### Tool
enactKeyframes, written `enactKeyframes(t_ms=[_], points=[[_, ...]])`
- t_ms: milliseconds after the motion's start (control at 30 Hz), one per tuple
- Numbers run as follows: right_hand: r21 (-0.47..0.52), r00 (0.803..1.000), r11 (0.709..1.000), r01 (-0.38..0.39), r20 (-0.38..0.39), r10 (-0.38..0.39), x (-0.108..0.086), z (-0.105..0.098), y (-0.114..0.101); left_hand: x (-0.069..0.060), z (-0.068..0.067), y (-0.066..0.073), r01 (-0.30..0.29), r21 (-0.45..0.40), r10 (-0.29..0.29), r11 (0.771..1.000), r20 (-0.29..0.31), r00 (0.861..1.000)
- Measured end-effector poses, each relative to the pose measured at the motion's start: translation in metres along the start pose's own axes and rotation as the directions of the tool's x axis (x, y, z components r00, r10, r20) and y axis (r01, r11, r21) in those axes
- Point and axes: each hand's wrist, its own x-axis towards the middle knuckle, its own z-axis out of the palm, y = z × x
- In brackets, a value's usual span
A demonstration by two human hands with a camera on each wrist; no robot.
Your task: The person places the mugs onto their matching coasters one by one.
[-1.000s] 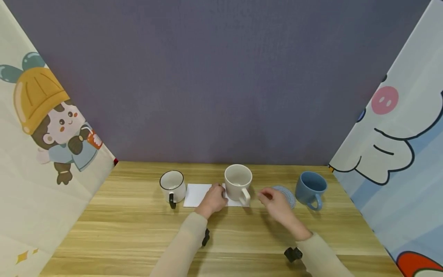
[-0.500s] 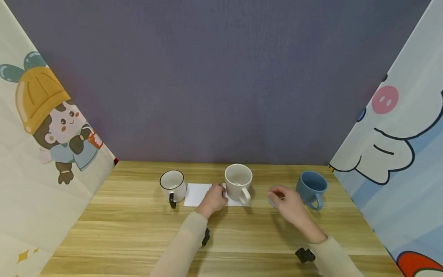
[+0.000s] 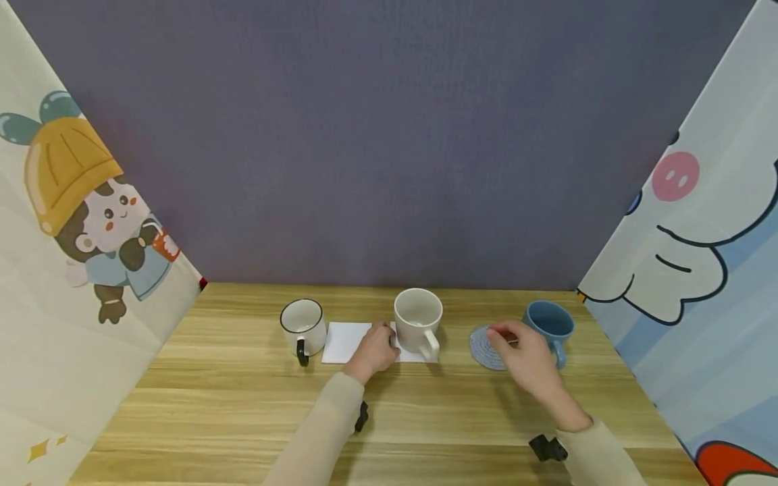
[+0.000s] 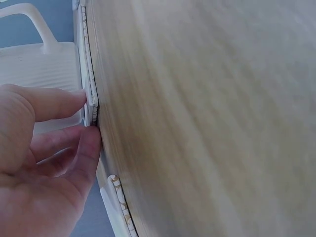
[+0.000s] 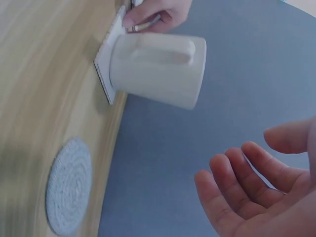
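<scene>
The white mug stands upright on a square white coaster. My left hand is beside the mug's left side; in the left wrist view its thumb and fingertips pinch the edge of the white coaster. Another white coaster lies just left of that hand. My right hand hovers between the round blue-grey coaster and the blue mug, partly covering both. Its fingers are loosely bent and hold nothing, as the right wrist view shows of the hand.
A white mug with a black rim and black handle stands left of the coasters. Behind the wooden table rises a dark grey-blue panel. Printed cloths hang at the left and right.
My right hand has moved rightward across the round coaster towards the blue mug, uncovering the coaster's left part, which has shifted slightly left. The left hand and the mugs have stayed in place.
</scene>
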Motion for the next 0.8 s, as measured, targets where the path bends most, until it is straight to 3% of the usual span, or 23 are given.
enactKeyframes(t_ms=[300, 500, 800], points=[[-0.007, 0.991, 1.0, 0.017, -0.136, -0.018, 0.001, -0.015, 0.007, 0.0, 0.002, -0.002, 0.002, 0.006, -0.002, 1.0, 0.004, 1.0], [-0.008, 0.983, 1.0, 0.019, -0.181, -0.02, 0.001, -0.024, 0.014, -0.001, 0.002, -0.002, -0.016, 0.013, 0.016, 1.0, -0.027, 1.0], [0.014, 0.973, 0.998, -0.054, -0.223, 0.056, -0.001, -0.034, 0.032, -0.001, 0.002, -0.001, -0.006, -0.012, 0.006, 1.0, -0.02, 1.0]])
